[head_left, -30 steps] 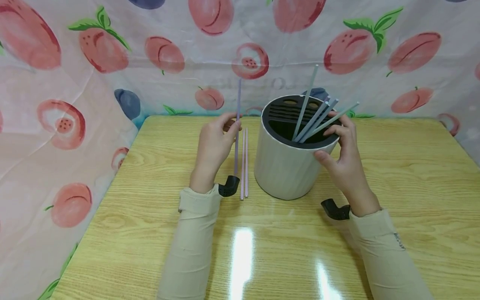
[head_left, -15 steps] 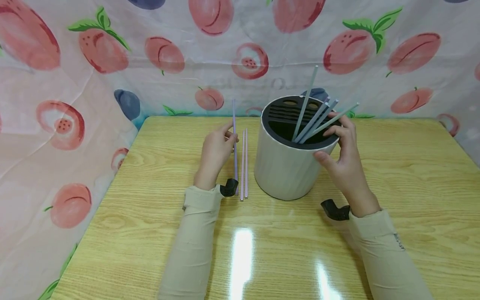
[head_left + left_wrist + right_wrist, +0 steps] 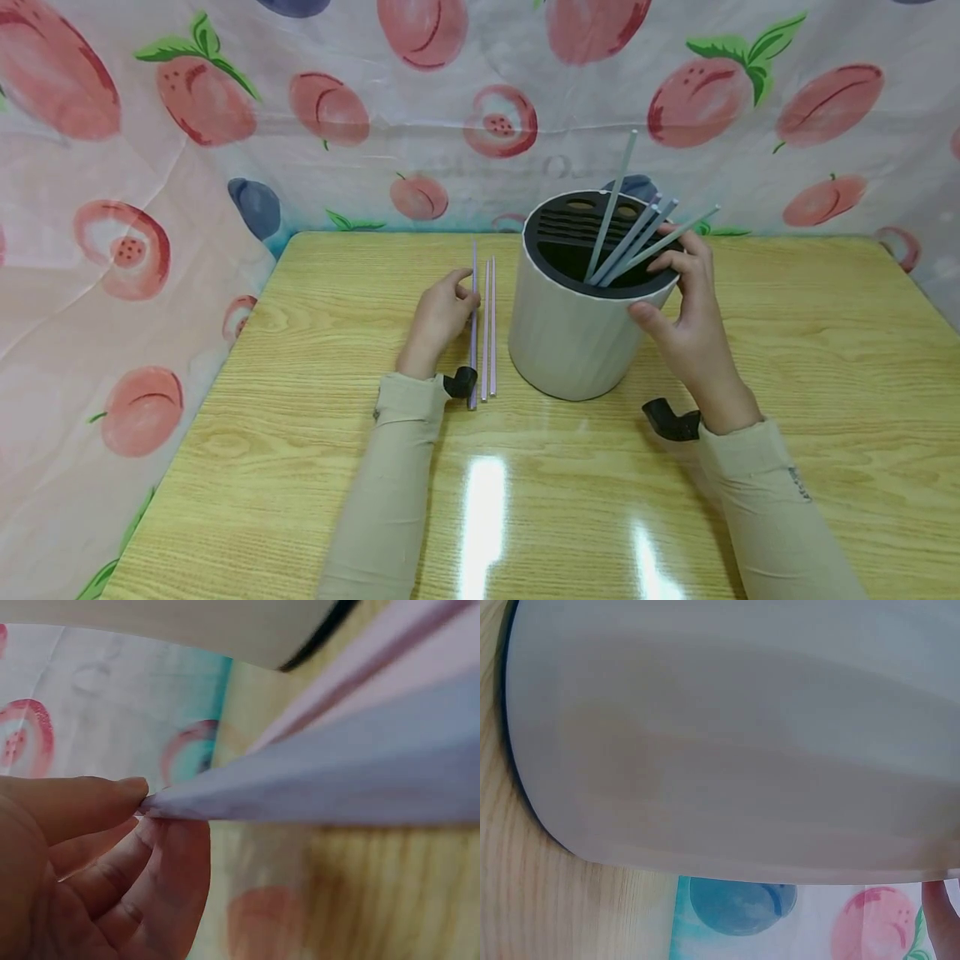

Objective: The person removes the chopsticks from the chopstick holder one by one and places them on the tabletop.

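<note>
My left hand (image 3: 442,312) pinches a thin purple stick (image 3: 473,354) between thumb and fingers. The stick lies low along the wooden table, left of two pale pink sticks (image 3: 484,333) set side by side. In the left wrist view the purple stick (image 3: 330,776) runs out from the fingertips, large and blurred. A round white holder (image 3: 570,342) with a black slotted top stands to their right. Several bluish and pale green sticks (image 3: 611,212) lean in its open compartment. My right hand (image 3: 693,325) grips the holder's right rim, thumb outside, other fingers over the top edge.
A wooden table (image 3: 285,417) bears everything. Behind it and on the left hangs a fruit-print cloth (image 3: 315,183). Black curved mounts sit at both wrists, the left mount (image 3: 461,382) overlapping the purple stick in the head view.
My left hand has come down and nearer with the purple stick, bringing it from raised to low beside the pink ones. The right hand and the holder have stayed put.
</note>
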{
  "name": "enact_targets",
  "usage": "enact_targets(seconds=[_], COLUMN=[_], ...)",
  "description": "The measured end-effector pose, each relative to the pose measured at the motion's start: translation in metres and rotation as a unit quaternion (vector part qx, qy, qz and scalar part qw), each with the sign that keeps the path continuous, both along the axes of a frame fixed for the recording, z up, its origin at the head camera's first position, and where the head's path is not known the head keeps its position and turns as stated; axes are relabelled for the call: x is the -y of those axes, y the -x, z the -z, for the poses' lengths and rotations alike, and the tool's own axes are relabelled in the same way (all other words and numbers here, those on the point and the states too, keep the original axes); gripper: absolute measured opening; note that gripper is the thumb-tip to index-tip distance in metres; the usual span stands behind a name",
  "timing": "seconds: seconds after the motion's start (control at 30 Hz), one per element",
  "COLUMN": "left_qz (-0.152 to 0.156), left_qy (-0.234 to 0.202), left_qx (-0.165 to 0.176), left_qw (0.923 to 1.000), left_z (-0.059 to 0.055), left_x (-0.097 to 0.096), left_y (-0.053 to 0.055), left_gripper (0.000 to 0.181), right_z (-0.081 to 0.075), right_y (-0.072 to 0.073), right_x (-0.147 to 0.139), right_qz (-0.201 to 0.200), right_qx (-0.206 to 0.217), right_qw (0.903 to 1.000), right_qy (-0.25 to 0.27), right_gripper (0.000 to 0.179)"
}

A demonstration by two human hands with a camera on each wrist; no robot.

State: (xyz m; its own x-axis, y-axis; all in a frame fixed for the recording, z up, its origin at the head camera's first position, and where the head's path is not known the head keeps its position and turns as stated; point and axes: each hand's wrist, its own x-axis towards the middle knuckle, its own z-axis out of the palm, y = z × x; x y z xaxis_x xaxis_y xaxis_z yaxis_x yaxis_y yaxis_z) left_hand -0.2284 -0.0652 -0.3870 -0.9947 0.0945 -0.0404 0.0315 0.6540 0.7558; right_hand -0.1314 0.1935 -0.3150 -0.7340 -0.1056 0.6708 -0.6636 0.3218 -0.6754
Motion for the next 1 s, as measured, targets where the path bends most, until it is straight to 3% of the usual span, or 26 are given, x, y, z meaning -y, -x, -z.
enact_targets(seconds=[0.4, 0.63, 1.0], left_qz=[0.038, 0.043, 0.068], left_qy=[0.037, 0.044, 0.104], left_qx=[0.020, 0.012, -0.004], left_qw=[0.9984, 0.9980, 0.9922], left_z=[0.011, 0.013, 0.012], left_x=[-0.003, -0.006, -0.009], left_y=[0.002, 0.002, 0.003], left_gripper=[0.054, 0.051, 0.045], right_z=[0.001, 0.000, 0.000], right_y=[0.003, 0.005, 0.006], right_x=[-0.001, -0.002, -0.003], right_qz=[-0.004, -0.008, -0.009], right_qx=[-0.003, -0.003, -0.005], right_qw=[1.0000, 0.9999, 0.9999], right_qy=[0.003, 0.005, 0.003], right_gripper=[0.068, 0.069, 0.068])
